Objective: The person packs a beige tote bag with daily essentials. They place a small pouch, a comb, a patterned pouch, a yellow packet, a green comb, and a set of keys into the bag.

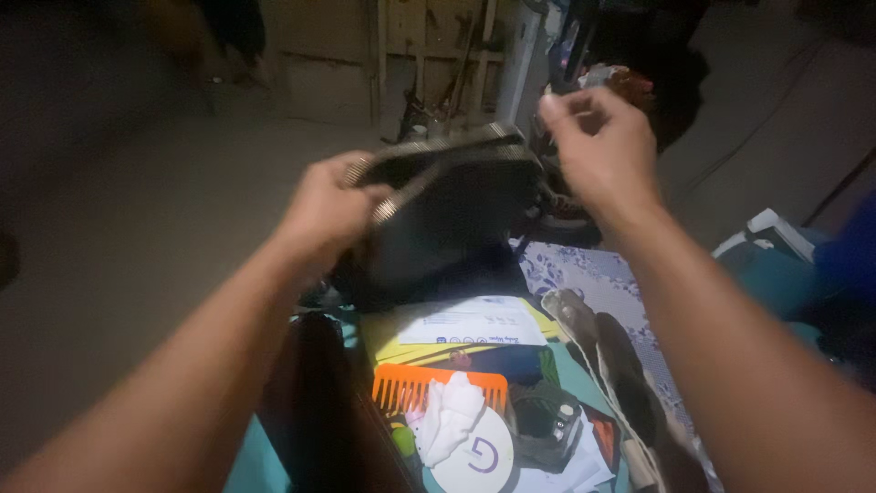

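My left hand (330,208) grips the near left edge of a black bag (447,215) with a metal zipper along its top, holding it up above the table. My right hand (598,146) is raised at the bag's right end, thumb and fingers pinched together on something small and pale that is too blurred to name. The bag's lower part hangs down toward a white envelope (474,324).
Below the bag lie a yellow sheet (388,340), an orange wide-tooth comb (401,383), a crumpled white tissue (447,415), a round white lid (479,456) and a dark jar (543,420). A patterned cloth (593,274) covers the right side. A wooden frame (429,55) stands behind.
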